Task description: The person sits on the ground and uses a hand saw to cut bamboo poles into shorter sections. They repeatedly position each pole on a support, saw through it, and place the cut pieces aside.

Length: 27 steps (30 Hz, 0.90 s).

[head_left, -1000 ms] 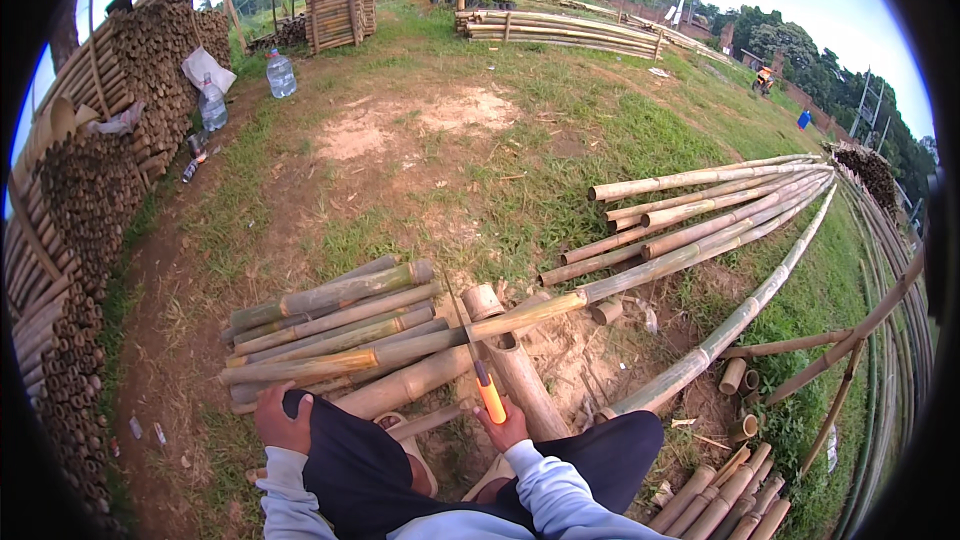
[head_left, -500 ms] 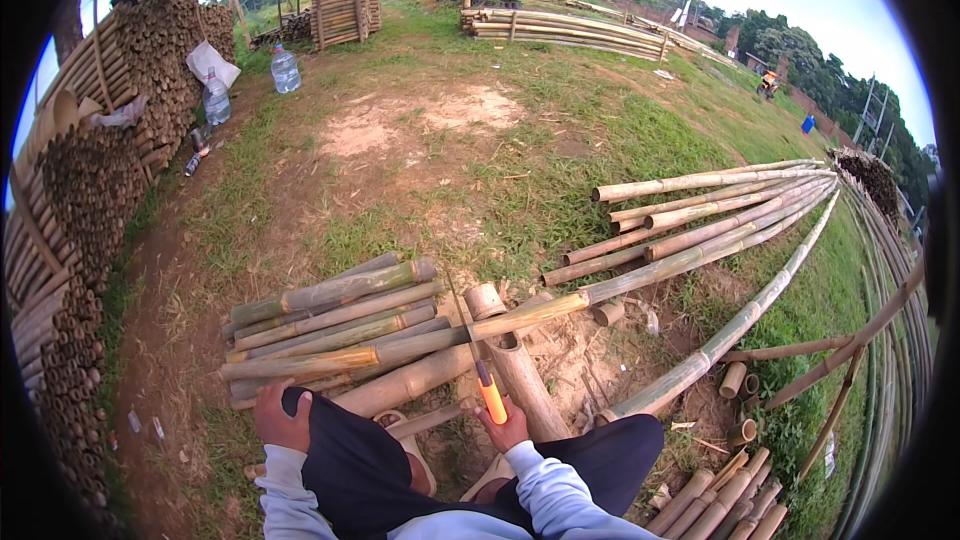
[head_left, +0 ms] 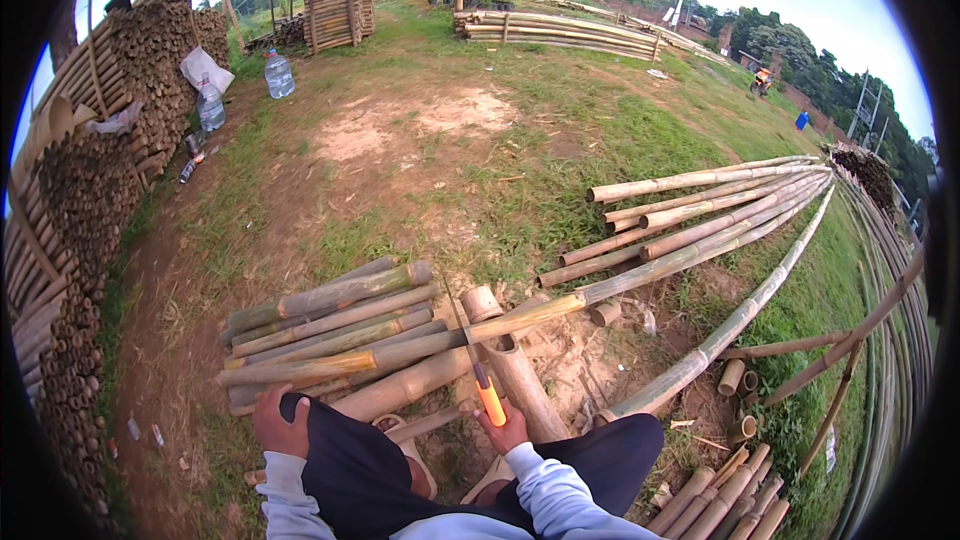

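My right hand is wrapped round the orange handle of a handsaw. Its thin blade points away from me and lies across a bamboo pole that runs from the pile at left toward the far right. Under the pole, by the blade, are a thick upright-ended bamboo piece and a split, hollow bamboo length. My left hand rests on my left knee with nothing seen in it, beside the near ends of cut bamboo lengths. Some of its fingers are hidden.
Long bamboo poles fan out at right, and one pole slants toward my right knee. Short cut pieces lie at lower right. Stacked bamboo lines the left side, near two water bottles. Sawdust covers the ground by the saw.
The whole view has shifted very slightly up and left. Both hands and the saw keep nearly the same places, and the blade still lies across the pole.
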Each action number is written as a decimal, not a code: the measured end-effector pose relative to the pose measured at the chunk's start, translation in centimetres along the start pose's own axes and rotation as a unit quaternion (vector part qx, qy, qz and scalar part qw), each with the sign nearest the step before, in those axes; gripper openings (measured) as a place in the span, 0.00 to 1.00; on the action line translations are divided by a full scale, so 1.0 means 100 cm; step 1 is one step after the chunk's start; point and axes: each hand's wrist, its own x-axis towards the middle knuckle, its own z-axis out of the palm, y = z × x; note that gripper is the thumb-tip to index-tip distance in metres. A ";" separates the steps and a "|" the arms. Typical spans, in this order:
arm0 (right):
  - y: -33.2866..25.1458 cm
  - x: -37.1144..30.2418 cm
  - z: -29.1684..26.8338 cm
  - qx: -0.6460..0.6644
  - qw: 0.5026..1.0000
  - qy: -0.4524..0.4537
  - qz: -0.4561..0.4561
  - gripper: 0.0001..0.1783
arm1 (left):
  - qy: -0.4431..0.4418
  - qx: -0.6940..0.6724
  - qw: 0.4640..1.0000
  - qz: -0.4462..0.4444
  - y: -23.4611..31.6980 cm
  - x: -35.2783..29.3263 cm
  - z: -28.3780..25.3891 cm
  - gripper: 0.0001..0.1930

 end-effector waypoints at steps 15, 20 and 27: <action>-0.010 0.003 -0.005 -0.045 0.998 -0.017 -0.051 0.20 | -0.065 0.220 0.967 0.116 0.037 -0.002 0.009 0.26; -0.024 0.014 -0.017 -0.097 0.995 -0.018 -0.024 0.19 | -0.245 0.000 0.961 0.126 0.098 0.025 0.077 0.30; -0.030 0.014 0.000 -0.040 0.999 -0.019 -0.032 0.16 | -0.387 0.058 0.917 0.075 0.100 0.075 0.230 0.37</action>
